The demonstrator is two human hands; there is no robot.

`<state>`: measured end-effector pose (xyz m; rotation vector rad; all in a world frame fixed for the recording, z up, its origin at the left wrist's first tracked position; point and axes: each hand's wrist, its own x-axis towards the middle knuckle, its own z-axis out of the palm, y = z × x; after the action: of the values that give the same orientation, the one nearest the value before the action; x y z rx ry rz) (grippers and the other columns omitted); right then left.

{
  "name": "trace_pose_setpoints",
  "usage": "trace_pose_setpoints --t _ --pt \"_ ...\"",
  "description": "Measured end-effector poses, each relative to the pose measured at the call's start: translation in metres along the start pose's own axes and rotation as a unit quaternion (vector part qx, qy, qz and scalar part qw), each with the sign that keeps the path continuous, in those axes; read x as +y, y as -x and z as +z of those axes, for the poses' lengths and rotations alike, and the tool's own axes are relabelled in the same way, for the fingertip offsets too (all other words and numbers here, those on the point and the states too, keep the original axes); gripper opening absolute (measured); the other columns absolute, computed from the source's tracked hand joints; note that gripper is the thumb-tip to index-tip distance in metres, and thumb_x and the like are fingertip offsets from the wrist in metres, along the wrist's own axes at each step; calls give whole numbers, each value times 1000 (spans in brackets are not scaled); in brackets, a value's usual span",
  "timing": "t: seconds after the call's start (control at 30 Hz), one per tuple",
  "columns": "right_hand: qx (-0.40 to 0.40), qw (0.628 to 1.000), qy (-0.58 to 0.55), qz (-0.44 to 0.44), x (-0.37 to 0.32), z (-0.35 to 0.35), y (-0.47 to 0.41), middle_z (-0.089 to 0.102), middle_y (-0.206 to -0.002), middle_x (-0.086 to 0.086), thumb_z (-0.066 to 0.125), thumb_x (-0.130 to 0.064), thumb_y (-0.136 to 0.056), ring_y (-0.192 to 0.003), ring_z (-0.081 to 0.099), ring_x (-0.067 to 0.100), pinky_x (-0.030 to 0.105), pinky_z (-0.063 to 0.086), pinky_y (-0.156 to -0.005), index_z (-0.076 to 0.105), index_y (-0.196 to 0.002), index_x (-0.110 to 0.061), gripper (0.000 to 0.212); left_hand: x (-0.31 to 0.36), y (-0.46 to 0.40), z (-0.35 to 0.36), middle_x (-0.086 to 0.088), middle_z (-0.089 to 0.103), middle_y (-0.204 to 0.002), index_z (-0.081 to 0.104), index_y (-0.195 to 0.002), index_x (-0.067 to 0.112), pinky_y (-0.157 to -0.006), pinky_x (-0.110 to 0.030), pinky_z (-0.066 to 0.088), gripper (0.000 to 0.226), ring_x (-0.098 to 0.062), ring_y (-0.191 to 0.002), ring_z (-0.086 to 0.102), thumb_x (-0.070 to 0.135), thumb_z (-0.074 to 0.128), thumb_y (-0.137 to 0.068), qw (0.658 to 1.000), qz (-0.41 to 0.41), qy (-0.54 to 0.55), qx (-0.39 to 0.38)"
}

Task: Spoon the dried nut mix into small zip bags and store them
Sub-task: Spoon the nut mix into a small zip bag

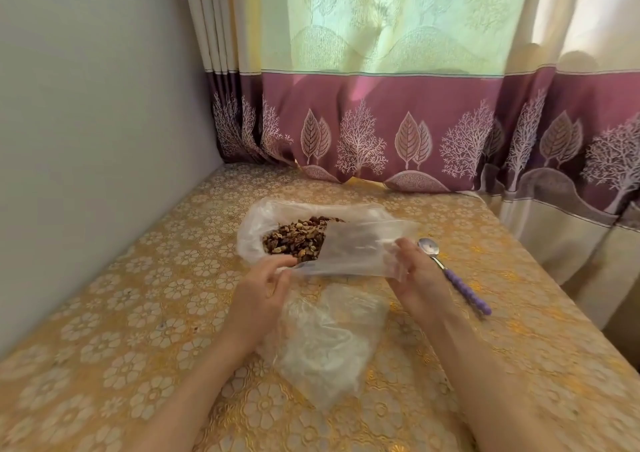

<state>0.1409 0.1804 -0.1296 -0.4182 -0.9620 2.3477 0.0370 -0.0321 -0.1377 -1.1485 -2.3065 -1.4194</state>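
Note:
A small clear zip bag (360, 249) is held flat above the table between both hands. My left hand (263, 290) pinches its left corner, and my right hand (414, 275) grips its right edge. Behind it lies a large open plastic bag (256, 224) with the brown dried nut mix (294, 238) inside. A spoon with a purple beaded handle (460, 285) rests on the table just right of my right hand, bowl pointing away. A crumpled pile of clear plastic bags (329, 344) lies between my forearms.
The table wears a yellow floral cloth (138, 313). A grey wall (86, 139) runs along the left side. Purple and cream curtains (415, 132) hang at the back and down the right edge.

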Motion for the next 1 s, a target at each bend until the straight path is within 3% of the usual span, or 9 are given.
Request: trace_pose_setpoints --t 0.07,0.13,0.27,0.37,0.53,0.63,0.8,0.9,1.0 --pt "-26 999 -15 22 8 3 2 71 -87 6 58 -17 -90 -72 69 14 23 58 -61 73 -82 -8 19 7 -8 5 5 59 -108 62 -109 15 -94 -17 40 20 -2 -103 51 9 58 -90 994 69 -54 66" --pt "-63 997 -16 40 15 5 6 73 -91 7 56 -19 -90 -82 71 15 25 58 -68 74 -84 -8 22 16 -15 14 1 58 -107 62 -109 11 -96 -18 36 21 -7 -105 49 18 59 -89 987 119 -78 74" --pt "-92 983 160 20 21 8 16 67 -99 -6 45 -14 -99 -91 64 -7 11 49 -75 62 -108 -13 20 29 -19 41 -1 54 -124 56 -121 14 -102 -31 35 51 -14 -119 46 48 55 -84 980 165 -106 -20" --pt "-121 972 200 -2 26 4 21 68 -86 -4 56 -26 -90 -82 64 5 23 50 -73 73 -99 -13 23 26 -16 53 2 56 -125 58 -122 17 -99 -39 39 49 -15 -119 49 47 59 -82 969 203 -128 -54" --pt "-141 961 236 -25 26 5 25 73 -96 13 66 -22 -80 -90 69 20 22 53 -75 73 -99 -9 24 16 -11 45 6 61 -109 63 -111 18 -92 -31 40 35 -8 -105 52 39 57 -84 982 153 -108 -1" --pt "-129 927 345 -66 32 9 27 74 -86 6 66 -13 -85 -78 68 13 19 52 -67 76 -88 -12 10 13 -8 41 4 61 -102 68 -103 18 -87 -29 39 23 -11 -100 54 29 65 -83 982 144 -123 15" --pt "-99 890 428 -121 36 13 28 70 -67 -1 68 -9 -83 -59 60 4 16 46 -56 73 -77 -13 9 19 -5 42 4 61 -86 70 -90 13 -78 -26 42 7 -12 -86 53 16 68 -84 988 116 -96 17" --pt "-103 861 473 -155 38 13 31 64 -61 -7 70 -12 -82 -55 55 0 14 43 -55 68 -72 -16 11 23 -3 42 11 55 -77 61 -82 19 -72 -14 39 16 -2 -77 47 33 57 -90 999 52 -7 -6" --pt "-108 827 522 -182 41 15 34 62 -64 -3 72 -15 -82 -56 52 1 18 42 -55 64 -70 -16 14 25 -3 43 10 53 -74 58 -80 21 -62 -11 37 34 -1 -69 47 54 52 -82 998 1 33 -51"
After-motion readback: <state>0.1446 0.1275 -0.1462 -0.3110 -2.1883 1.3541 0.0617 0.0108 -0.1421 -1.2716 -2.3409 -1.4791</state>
